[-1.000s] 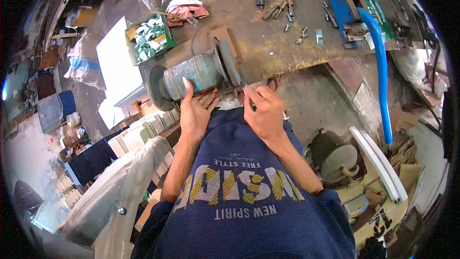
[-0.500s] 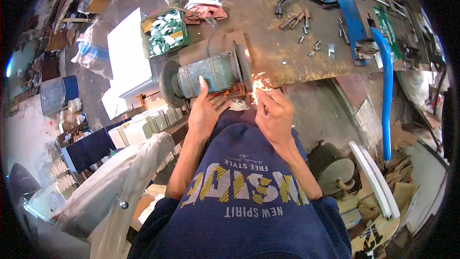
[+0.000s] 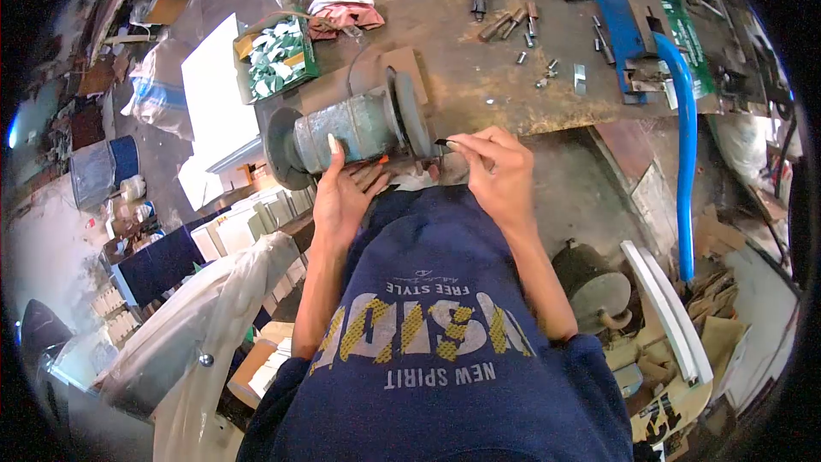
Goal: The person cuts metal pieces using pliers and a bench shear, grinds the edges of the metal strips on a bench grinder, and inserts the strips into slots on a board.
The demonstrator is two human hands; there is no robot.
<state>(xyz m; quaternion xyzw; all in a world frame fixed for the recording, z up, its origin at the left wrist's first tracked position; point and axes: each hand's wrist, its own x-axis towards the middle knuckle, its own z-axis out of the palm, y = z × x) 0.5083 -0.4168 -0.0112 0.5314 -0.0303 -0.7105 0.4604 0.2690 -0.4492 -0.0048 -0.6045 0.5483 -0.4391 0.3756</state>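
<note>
A bench grinder [image 3: 357,127] with a worn grey motor housing lies across the front edge of the workbench. My left hand [image 3: 342,197] rests against the near side of the housing, thumb up on it and fingers spread, gripping nothing. Between thumb and fingertips, my right hand [image 3: 503,175] pinches a small dark metal piece [image 3: 443,143], whose exact kind I cannot make out. The piece sits just right of the grinder's right wheel [image 3: 414,115], and no sparks show there. The grinder's left wheel [image 3: 280,150] is to the left of my left hand.
A green box [image 3: 306,73] of small green-and-white pieces stands behind the grinder, beside folded cloths [image 3: 346,2]. Tools with wooden handles [image 3: 505,26] and small metal parts lie on the workbench [image 3: 453,77]. A blue curved handle [image 3: 686,180] juts over the bench edge at right.
Sparks at the right wheel have gone. My right hand has drawn slightly away from the wheel, showing the dark piece. My left hand stays on the housing; the view has shifted slightly.
</note>
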